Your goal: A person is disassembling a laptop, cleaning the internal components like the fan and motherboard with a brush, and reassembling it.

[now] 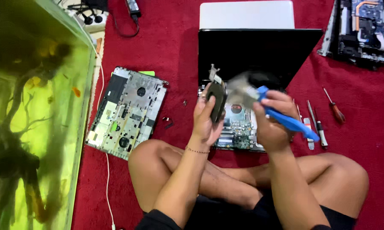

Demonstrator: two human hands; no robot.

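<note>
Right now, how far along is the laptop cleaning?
Done: the laptop is opened up, its bottom cover lifted off and lying on the red carpet, and the circuit board is bare. In hand: the left hand holds the dark fan while the right hand sweeps a blue brush, blurred, across it. Left: the fan and cover are not yet refitted; screwdrivers lie ready.

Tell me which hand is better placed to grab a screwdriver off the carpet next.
Probably the right hand: the screwdrivers lie on the red carpet just beside it, though it holds a blue brush it would have to put down first. The left hand grips a dark fan part, farther away.
</note>
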